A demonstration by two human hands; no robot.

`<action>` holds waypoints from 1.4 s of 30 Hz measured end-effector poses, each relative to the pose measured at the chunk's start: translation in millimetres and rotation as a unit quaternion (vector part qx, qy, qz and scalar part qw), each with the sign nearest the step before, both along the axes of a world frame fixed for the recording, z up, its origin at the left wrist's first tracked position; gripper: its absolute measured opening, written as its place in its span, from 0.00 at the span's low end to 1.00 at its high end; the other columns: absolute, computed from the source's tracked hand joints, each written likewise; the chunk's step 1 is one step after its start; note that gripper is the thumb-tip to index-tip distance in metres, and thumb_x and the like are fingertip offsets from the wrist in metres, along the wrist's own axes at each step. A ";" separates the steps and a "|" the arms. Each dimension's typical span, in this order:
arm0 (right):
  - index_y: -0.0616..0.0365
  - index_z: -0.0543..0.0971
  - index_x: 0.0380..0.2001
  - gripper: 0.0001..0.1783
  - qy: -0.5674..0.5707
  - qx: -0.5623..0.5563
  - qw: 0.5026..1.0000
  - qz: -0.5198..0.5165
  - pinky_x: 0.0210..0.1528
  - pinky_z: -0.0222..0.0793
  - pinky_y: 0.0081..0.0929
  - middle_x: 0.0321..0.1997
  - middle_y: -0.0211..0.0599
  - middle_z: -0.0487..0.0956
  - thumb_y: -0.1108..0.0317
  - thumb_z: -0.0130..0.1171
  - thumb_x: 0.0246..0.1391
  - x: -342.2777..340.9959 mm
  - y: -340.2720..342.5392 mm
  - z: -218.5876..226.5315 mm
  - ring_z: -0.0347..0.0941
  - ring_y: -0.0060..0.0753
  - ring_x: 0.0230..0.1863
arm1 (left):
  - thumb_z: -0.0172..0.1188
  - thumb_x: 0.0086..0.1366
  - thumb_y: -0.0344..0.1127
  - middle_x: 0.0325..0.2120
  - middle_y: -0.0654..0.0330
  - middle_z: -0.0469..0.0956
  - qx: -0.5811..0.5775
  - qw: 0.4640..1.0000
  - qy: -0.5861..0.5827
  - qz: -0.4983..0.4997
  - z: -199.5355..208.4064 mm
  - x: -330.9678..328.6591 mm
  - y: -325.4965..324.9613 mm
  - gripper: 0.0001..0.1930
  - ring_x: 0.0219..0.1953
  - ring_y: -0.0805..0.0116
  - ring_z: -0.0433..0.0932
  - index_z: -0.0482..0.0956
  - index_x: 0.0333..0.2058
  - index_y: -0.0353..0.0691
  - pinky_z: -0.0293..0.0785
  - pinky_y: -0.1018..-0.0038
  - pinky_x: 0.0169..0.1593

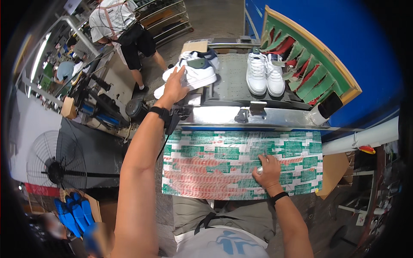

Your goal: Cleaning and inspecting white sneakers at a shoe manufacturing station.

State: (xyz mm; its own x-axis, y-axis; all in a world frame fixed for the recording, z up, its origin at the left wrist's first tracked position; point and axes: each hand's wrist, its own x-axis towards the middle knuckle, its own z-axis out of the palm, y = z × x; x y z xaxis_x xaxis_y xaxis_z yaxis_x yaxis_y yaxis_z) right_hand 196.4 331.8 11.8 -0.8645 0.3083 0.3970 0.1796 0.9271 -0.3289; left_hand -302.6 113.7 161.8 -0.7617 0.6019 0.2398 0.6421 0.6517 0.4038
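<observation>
My left hand reaches forward to a pair of white sneakers with dark blue collars and a green patch, at the left end of the conveyor. Its fingers are stretched and spread against the nearer shoe, the thumb apart. My right hand rests on a board covered with green, white and red printed tape. Its fingers are curled around a small, shiny silvery thing, mostly hidden by them. Another pair of white sneakers stands upright on the conveyor, to the right.
A wooden-framed green rack with green and red flaps stands at the right of the conveyor. By the metal edge is a phone on a white holder. A fan stands left, and a person is beyond the conveyor.
</observation>
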 end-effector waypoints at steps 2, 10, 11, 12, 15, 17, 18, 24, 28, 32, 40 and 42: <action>0.55 0.85 0.58 0.31 -0.018 -0.015 1.000 -0.017 0.55 0.74 0.52 0.52 0.46 0.79 0.57 0.75 0.50 9.1 8.3 0.8 0.77 0.54 0.52 | 0.81 0.57 0.34 0.80 0.34 0.60 -0.031 0.999 0.022 0.019 -9.3 27.5 39.0 0.49 0.79 0.33 0.64 0.70 0.78 0.44 0.64 0.48 0.80; 0.53 0.88 0.54 0.27 -0.012 -0.032 0.999 -0.013 0.52 0.75 0.51 0.50 0.44 0.80 0.56 0.74 0.49 10.4 13.0 -0.1 0.78 0.51 0.49 | 0.81 0.61 0.50 0.66 0.36 0.79 0.073 0.988 -0.082 -0.105 -35.1 102.1 241.8 0.39 0.70 0.33 0.76 0.80 0.63 0.30 0.70 0.49 0.75; 0.53 0.88 0.53 0.27 -0.017 -0.032 0.999 -0.026 0.52 0.75 0.50 0.50 0.44 0.79 0.56 0.74 0.49 13.0 14.3 -0.6 0.78 0.51 0.49 | 0.81 0.61 0.55 0.66 0.35 0.79 0.067 0.974 -0.206 -0.068 -25.8 103.8 277.3 0.44 0.68 0.33 0.78 0.79 0.65 0.27 0.73 0.53 0.74; 0.52 0.88 0.53 0.27 -0.016 -0.036 0.999 -0.027 0.52 0.75 0.50 0.50 0.44 0.79 0.56 0.74 0.49 8.0 11.6 -0.3 0.78 0.50 0.49 | 0.82 0.59 0.59 0.66 0.34 0.79 0.045 0.959 -0.276 -0.041 -31.9 82.3 300.0 0.51 0.68 0.34 0.79 0.74 0.67 0.23 0.76 0.55 0.72; 0.52 0.88 0.53 0.28 -0.021 -0.044 0.999 -0.008 0.52 0.75 0.49 0.49 0.43 0.79 0.55 0.74 0.48 -1.9 6.8 -3.9 0.78 0.49 0.49 | 0.83 0.56 0.65 0.66 0.31 0.78 0.006 0.950 -0.313 0.018 -61.6 41.4 339.8 0.62 0.68 0.38 0.81 0.64 0.71 0.18 0.79 0.57 0.70; 0.51 0.89 0.53 0.28 -0.029 -0.041 0.999 -0.018 0.51 0.76 0.49 0.49 0.43 0.79 0.55 0.74 0.48 2.4 10.8 -4.8 0.78 0.49 0.48 | 0.84 0.55 0.67 0.66 0.30 0.78 -0.015 0.956 -0.290 0.027 -73.0 48.2 361.1 0.67 0.69 0.40 0.81 0.59 0.72 0.16 0.79 0.58 0.70; 0.51 0.89 0.53 0.28 -0.028 -0.038 0.999 -0.019 0.51 0.76 0.48 0.49 0.43 0.79 0.55 0.74 0.48 3.0 12.1 -5.4 0.79 0.49 0.48 | 0.84 0.54 0.67 0.65 0.29 0.78 -0.005 0.955 -0.293 0.031 -76.0 47.7 365.7 0.68 0.67 0.40 0.82 0.59 0.71 0.14 0.80 0.59 0.68; 0.52 0.88 0.53 0.28 -0.023 -0.042 0.999 -0.016 0.51 0.75 0.51 0.52 0.47 0.78 0.57 0.75 0.46 5.0 14.8 -12.5 0.77 0.53 0.50 | 0.86 0.55 0.60 0.57 0.37 0.85 0.021 0.952 -0.296 0.074 -77.4 43.2 362.6 0.58 0.57 0.49 0.89 0.69 0.67 0.17 0.86 0.63 0.59; 0.52 0.89 0.51 0.27 -0.018 -0.021 1.000 -0.007 0.49 0.77 0.49 0.50 0.46 0.79 0.55 0.74 0.47 5.8 12.1 -9.5 0.79 0.51 0.48 | 0.80 0.64 0.50 0.46 0.50 0.90 0.225 0.844 -0.486 0.009 -58.0 41.6 325.1 0.35 0.42 0.60 0.91 0.82 0.58 0.25 0.88 0.66 0.48; 0.53 0.87 0.51 0.26 -0.018 -0.032 0.999 -0.024 0.51 0.76 0.52 0.52 0.48 0.79 0.58 0.74 0.47 14.5 12.7 -11.2 0.78 0.54 0.50 | 0.75 0.70 0.44 0.47 0.53 0.89 0.335 0.741 -0.579 -0.057 3.9 102.5 249.4 0.29 0.42 0.65 0.90 0.79 0.62 0.30 0.88 0.67 0.47; 0.57 0.86 0.50 0.23 0.000 -0.004 1.000 0.017 0.62 0.74 0.57 0.53 0.53 0.83 0.60 0.71 0.52 8.2 14.2 -24.3 0.79 0.62 0.56 | 0.85 0.52 0.49 0.67 0.40 0.75 0.302 0.906 -0.292 0.048 -1.7 305.9 -10.9 0.57 0.70 0.51 0.75 0.65 0.75 0.29 0.71 0.59 0.74; 0.58 0.86 0.53 0.23 0.007 0.023 0.999 0.030 0.64 0.73 0.57 0.54 0.53 0.84 0.60 0.68 0.56 5.2 24.9 -26.8 0.79 0.62 0.58 | 0.84 0.50 0.49 0.66 0.36 0.75 0.272 0.929 -0.227 0.110 -37.7 344.8 -44.2 0.60 0.69 0.42 0.75 0.63 0.77 0.30 0.70 0.54 0.74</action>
